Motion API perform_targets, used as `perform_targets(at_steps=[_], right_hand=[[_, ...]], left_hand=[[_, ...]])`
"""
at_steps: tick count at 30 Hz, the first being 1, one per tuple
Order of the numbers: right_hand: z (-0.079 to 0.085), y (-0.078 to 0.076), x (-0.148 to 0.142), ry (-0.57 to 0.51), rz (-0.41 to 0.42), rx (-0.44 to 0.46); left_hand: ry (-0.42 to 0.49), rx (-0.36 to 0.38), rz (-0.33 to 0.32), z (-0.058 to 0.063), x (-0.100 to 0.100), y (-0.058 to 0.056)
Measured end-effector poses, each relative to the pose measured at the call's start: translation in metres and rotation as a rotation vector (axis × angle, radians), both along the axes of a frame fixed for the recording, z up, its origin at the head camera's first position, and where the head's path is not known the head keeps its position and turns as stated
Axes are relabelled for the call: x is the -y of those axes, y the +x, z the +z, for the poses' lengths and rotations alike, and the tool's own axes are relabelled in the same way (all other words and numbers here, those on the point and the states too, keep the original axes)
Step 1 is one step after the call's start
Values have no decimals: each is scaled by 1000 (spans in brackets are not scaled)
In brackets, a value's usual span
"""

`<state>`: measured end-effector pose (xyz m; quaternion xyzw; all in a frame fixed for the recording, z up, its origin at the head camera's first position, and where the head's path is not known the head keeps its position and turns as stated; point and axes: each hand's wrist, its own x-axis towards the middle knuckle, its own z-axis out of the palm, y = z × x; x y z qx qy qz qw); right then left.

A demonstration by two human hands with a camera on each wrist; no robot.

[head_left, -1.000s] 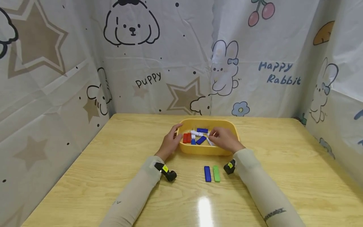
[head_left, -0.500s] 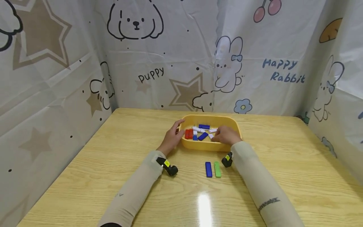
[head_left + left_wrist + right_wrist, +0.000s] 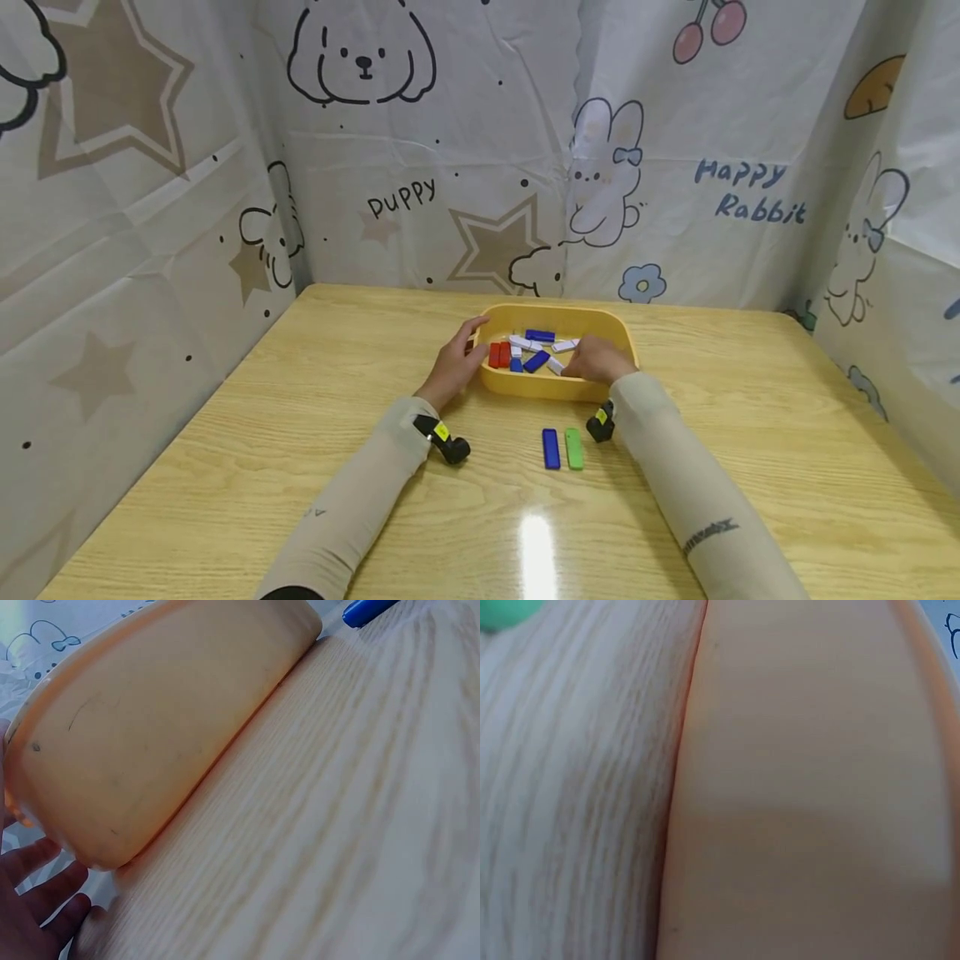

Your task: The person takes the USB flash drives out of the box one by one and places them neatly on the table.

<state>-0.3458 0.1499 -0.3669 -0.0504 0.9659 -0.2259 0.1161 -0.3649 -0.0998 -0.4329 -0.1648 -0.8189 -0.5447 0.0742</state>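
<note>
A yellow plastic basin [image 3: 540, 385] stands on the table with several stick-shaped pieces inside. My left hand [image 3: 456, 358] is at the basin's left end, its loosely extended fingers [image 3: 56, 889] along the outer wall in the left wrist view. My right hand [image 3: 600, 360] reaches over the front rim into the right half, fingertips low and mostly hidden. Beside its thumb side lies a white piece [image 3: 556, 365]; another white piece [image 3: 564, 345] lies just behind. Red pieces [image 3: 498, 355] and a dark blue piece [image 3: 536, 361] lie further left. I cannot tell whether the right hand holds anything.
In front of the basin, a blue piece [image 3: 551, 449] and a green piece [image 3: 574, 449] lie side by side on the wooden table [image 3: 375, 517]. A printed cloth [image 3: 465, 125] hangs behind the table and along both sides.
The right hand has lowered into the basin and its fingers have gone out of sight near the white pieces, which have shifted slightly. The left hand stays at the basin's end.
</note>
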Motion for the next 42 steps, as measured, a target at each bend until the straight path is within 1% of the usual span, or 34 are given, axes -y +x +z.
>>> perform_targets(at_steps=[3, 6, 12, 16, 21, 25, 28, 32, 35, 38, 42], right_hand=[[-3, 2, -3, -41, 19, -23], [-5, 4, -5, -94, 15, -51], [-9, 11, -11, -181, -13, -152], [-11, 12, -14, -274, -12, -210], [-9, 13, -16, -409, -21, -199], [-5, 13, -17, -493, -33, -181], [-3, 13, -19, -543, -27, -186], [-3, 10, -26, -620, 39, -233], [-3, 8, -32, -687, 79, -247], [-2, 8, -36, -759, 74, -218], [-2, 8, -38, -795, 44, -197]], left_hand=[[-3, 4, 2, 0, -1, 0], [-10, 7, 4, 2, -2, 0], [-18, 12, 1, 1, -4, 2], [-20, 16, 3, 0, -5, 2], [-15, 11, 13, 0, -6, 3], [-8, 22, 20, 0, -5, 4], [-5, 33, 20, 1, -5, 4], [-12, 27, 20, 2, -6, 4], [-19, 20, 19, 3, -6, 4], [-21, 19, 17, 3, -6, 4], [-23, 18, 14, 2, -6, 3]])
